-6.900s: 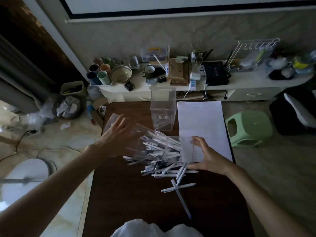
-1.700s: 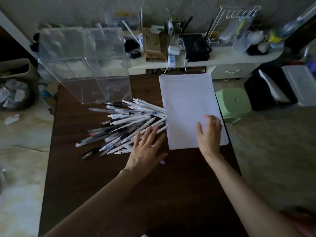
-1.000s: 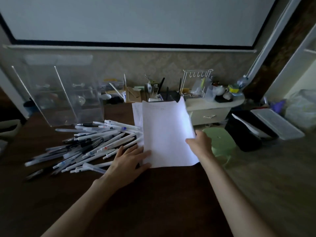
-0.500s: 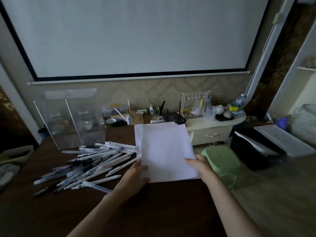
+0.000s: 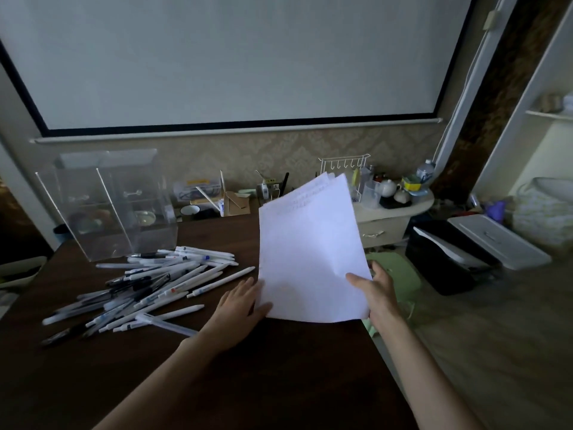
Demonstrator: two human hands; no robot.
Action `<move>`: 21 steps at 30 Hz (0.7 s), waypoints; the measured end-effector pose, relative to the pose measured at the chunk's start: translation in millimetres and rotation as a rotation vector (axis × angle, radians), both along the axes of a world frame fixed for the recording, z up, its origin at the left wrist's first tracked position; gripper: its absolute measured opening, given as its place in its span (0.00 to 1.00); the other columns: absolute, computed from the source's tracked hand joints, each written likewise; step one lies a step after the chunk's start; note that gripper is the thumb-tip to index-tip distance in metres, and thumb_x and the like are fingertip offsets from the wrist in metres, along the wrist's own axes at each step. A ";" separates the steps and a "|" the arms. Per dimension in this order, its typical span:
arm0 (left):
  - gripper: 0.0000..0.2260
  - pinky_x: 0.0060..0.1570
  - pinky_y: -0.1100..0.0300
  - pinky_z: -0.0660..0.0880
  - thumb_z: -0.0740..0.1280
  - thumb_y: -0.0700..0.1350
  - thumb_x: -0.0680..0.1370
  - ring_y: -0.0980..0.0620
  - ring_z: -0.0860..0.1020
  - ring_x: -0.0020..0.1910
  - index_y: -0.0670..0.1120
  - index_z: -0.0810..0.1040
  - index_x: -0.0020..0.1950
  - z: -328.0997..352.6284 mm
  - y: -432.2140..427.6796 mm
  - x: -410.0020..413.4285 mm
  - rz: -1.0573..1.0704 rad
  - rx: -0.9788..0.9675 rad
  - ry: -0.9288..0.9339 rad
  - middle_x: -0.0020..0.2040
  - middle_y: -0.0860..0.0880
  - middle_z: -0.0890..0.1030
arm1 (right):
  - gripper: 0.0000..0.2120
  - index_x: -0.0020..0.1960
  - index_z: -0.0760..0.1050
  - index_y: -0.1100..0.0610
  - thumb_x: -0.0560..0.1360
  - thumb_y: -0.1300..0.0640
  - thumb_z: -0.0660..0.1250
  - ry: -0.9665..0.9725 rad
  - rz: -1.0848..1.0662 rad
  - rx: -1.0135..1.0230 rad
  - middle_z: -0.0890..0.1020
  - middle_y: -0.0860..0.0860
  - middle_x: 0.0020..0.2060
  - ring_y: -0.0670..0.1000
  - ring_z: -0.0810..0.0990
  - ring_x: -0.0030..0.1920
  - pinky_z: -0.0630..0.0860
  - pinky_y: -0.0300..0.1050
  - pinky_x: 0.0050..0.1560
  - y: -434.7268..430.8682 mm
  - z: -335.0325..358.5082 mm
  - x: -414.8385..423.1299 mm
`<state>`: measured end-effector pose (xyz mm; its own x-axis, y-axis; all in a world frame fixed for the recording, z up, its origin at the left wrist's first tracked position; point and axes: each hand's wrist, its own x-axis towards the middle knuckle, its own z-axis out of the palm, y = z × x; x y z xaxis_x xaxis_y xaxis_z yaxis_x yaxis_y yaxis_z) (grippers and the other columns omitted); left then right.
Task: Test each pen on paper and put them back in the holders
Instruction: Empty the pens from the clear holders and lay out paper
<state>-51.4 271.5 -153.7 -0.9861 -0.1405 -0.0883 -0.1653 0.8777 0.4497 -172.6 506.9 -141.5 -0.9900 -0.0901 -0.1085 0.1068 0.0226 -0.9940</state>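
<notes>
A stack of white paper sheets (image 5: 307, 252) is tilted up off the dark wooden table (image 5: 217, 373). My right hand (image 5: 376, 293) grips its lower right corner, thumb on top. My left hand (image 5: 238, 305) holds the lower left corner, thumb on the front of the sheets. A loose heap of several white and dark pens (image 5: 148, 283) lies on the table to the left of the paper. Two clear acrylic pen holders (image 5: 108, 206) stand empty at the table's far left.
A cluttered white sideboard (image 5: 387, 209) runs behind the table under a projector screen (image 5: 232, 57). A green stool (image 5: 393, 274) sits on the floor right of the table. A black box (image 5: 446, 259) and white lid lie further right.
The paper's far end has lifted higher off the table and fanned slightly. Both hands stay at its lower corners. The pens and holders have not moved.
</notes>
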 end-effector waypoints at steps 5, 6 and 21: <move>0.36 0.66 0.56 0.63 0.66 0.59 0.74 0.54 0.66 0.68 0.46 0.56 0.75 24.2 0.4 -3.7 0.250 0.602 0.166 0.72 0.49 0.65 | 0.13 0.52 0.75 0.61 0.71 0.72 0.67 0.028 0.030 -0.215 0.84 0.55 0.44 0.55 0.83 0.39 0.79 0.49 0.42 7.2 23.9 18.9; 0.40 0.65 0.56 0.65 0.69 0.62 0.70 0.56 0.69 0.66 0.46 0.57 0.75 29.9 1.1 -3.7 0.251 0.771 0.173 0.69 0.51 0.67 | 0.13 0.52 0.76 0.60 0.70 0.71 0.68 0.036 0.046 -0.256 0.84 0.54 0.44 0.55 0.83 0.39 0.80 0.49 0.42 7.8 28.0 23.0; 0.08 0.48 0.56 0.79 0.62 0.40 0.78 0.54 0.80 0.49 0.49 0.72 0.56 71.7 12.5 64.1 0.129 0.997 0.632 0.51 0.48 0.80 | 0.27 0.64 0.70 0.43 0.67 0.42 0.72 0.201 0.121 0.033 0.82 0.42 0.55 0.48 0.79 0.58 0.72 0.53 0.62 -13.1 42.3 96.3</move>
